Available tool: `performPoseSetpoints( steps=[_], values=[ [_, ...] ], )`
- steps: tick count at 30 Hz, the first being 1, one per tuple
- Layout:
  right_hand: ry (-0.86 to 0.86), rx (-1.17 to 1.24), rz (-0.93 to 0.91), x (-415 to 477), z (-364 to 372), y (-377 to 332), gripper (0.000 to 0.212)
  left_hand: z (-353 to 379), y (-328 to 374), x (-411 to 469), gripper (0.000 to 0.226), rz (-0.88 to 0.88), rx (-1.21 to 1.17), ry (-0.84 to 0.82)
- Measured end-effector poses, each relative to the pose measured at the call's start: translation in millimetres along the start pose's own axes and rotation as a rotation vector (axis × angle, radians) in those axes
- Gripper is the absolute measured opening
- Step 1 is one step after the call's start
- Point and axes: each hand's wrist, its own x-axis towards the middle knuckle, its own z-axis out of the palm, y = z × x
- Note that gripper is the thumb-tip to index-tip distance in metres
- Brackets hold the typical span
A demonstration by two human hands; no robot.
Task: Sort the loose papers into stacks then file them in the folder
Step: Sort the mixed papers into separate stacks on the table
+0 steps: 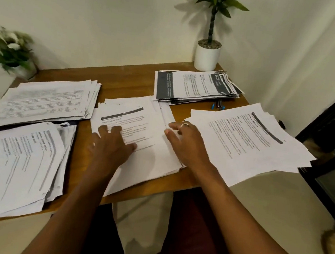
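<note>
Several piles of printed papers lie on a wooden table (125, 94). A middle pile (142, 128) sits in front of me. My left hand (111, 144) rests flat on its left part, fingers spread. My right hand (183, 140), a ring on one finger, lies on the pile's right edge with fingers apart, holding nothing. Other piles: near left (17, 164), far left (45, 102), far right with dark-banded sheets (194, 86), and near right (248, 140) overhanging the table edge. No folder can be made out for certain; a dark edge shows under the left piles.
A potted plant in a white pot (207, 55) stands at the back right corner. A flowering plant (9, 50) stands at the back left. Small blue and dark clips (218, 106) lie beside the far right pile. A dark object (334, 151) stands right of the table.
</note>
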Motion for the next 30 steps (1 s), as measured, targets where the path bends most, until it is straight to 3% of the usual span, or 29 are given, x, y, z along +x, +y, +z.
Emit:
performPoseSetpoints(
  steps=[3,9,14,20,25,30],
  values=[
    [-0.116,-0.052,0.027,4,27,-19,0.051,3,-4,-3,0.073,0.014,0.049,-0.012],
    [0.022,-0.042,0.108,11,44,-32,0.057,8,-8,-9,0.069,0.025,0.017,0.055],
    [-0.033,0.071,0.213,19,36,-30,0.063,18,-11,-10,0.069,0.039,-0.028,0.118],
    [-0.066,0.134,0.272,23,32,-27,0.033,29,-15,-17,0.069,0.068,-0.171,0.232],
    [-0.065,0.274,0.312,23,25,-22,0.037,25,-20,-25,0.052,0.055,-0.617,0.445],
    [-0.123,0.277,0.305,23,17,-19,0.026,15,-25,-23,0.053,-0.021,-0.702,0.448]
  ],
)
